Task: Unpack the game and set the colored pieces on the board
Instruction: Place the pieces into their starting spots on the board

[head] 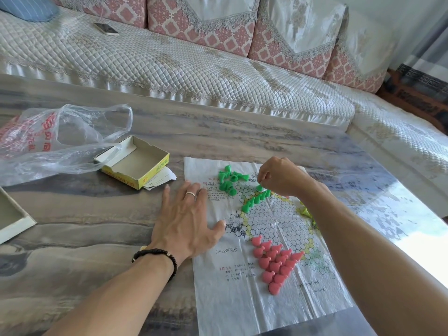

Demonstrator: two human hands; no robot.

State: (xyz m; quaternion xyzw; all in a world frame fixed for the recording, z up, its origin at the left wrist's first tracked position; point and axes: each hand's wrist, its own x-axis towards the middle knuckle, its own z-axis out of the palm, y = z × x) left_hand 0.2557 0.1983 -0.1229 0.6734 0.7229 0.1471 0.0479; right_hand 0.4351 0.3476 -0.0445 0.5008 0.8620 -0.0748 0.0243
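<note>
The board [271,229], a creased printed sheet, lies flat on the tabletop [84,214]. The left hand [186,221] presses its edge with spread fingers, grip wide. The right hand [281,175] pinches a green piece [259,187] at the end of a green row [255,201]. Pink pieces [276,265] fill the near corner; loose green ones [229,179] lie beside the open box [135,162].

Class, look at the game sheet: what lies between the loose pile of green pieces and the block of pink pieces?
In the head view, a diagonal row of green pieces on the board, then bare printed circles, separates the green pile from the pink pieces.
</note>
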